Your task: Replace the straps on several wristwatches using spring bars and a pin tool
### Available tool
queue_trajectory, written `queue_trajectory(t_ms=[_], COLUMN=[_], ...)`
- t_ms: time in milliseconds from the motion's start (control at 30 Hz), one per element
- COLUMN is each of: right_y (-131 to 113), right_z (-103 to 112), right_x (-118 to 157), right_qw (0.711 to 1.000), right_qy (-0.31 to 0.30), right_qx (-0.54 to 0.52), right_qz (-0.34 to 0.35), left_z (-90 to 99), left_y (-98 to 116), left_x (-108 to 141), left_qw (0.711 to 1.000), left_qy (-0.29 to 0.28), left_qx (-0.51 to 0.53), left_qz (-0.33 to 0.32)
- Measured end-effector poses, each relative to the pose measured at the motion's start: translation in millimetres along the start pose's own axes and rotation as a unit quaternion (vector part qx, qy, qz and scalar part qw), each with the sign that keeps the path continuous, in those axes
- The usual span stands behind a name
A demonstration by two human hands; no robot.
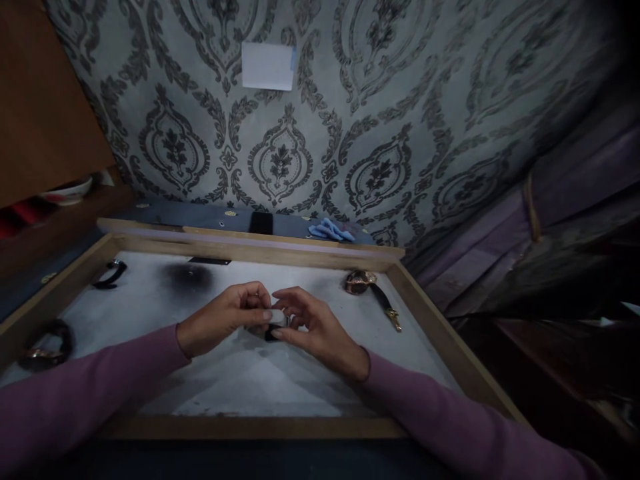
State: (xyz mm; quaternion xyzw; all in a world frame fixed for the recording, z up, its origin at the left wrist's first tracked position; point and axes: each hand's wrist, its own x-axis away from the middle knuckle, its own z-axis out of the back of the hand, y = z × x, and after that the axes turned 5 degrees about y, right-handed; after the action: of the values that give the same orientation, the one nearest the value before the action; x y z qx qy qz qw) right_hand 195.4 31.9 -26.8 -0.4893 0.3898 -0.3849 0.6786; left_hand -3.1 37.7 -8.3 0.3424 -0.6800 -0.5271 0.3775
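1. Count: two hands, one small item, three watches, one flat dark strip, one wooden-rimmed tray [250, 428].
2. Left hand [233, 317]: enters from the left with the forearm angled inward. The thumb lies extended toward the right and the fingers are curled; thumb and fingertips close narrowly on the small item [278, 319].
3. Right hand [316, 328]: enters from the right, facing the left hand. The thumb presses the item's near side; the index finger is raised and arched, the other fingers bent behind the item.
4. Small item: pale above, black below, held between both hands over the tray's middle. Its exact form is partly hidden by the fingers.
5. Tray contents, left: a black-strapped watch [111, 274] near the rear corner; a blurred watch with a dark loop [47, 347] nearer the person.
6. Tray contents, right: a rose-gold watch [359, 283], its black strap extending toward the person.
7. Tray contents, rear: the flat dark strip [210, 261], beside the rear wall.
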Motion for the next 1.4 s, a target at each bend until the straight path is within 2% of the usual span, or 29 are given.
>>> queue_trajectory(t_ms=[167, 267, 467, 800, 1233, 1400], right_y=[5, 8, 11, -2, 14, 18], right_z=[5, 7, 7, 3, 2, -2], right_x=[-2, -3, -5, 2, 4, 5], right_qw=[0.999, 0.997, 0.996, 0.991, 0.974, 0.961], right_qy=[0.000, 0.007, 0.022, 0.026, 0.027, 0.033], right_qx=[0.046, 0.081, 0.089, 0.107, 0.186, 0.219], right_qz=[0.015, 0.001, 0.011, 0.072, 0.126, 0.166], left_z=[5.3, 6.4, 4.3, 3.8, -1.2, -5.2], left_y=[-2, -2, -3, -5, -4, -7], left_x=[-3, -3, -3, -4, 0, 1], left_qw=[0.998, 0.996, 0.991, 0.998, 0.996, 0.997], left_qy=[0.020, 0.025, 0.040, 0.035, 0.055, 0.046], left_qx=[0.067, 0.088, 0.126, 0.038, -0.053, -0.064], left_qz=[0.003, 0.010, 0.016, 0.029, 0.039, 0.017])
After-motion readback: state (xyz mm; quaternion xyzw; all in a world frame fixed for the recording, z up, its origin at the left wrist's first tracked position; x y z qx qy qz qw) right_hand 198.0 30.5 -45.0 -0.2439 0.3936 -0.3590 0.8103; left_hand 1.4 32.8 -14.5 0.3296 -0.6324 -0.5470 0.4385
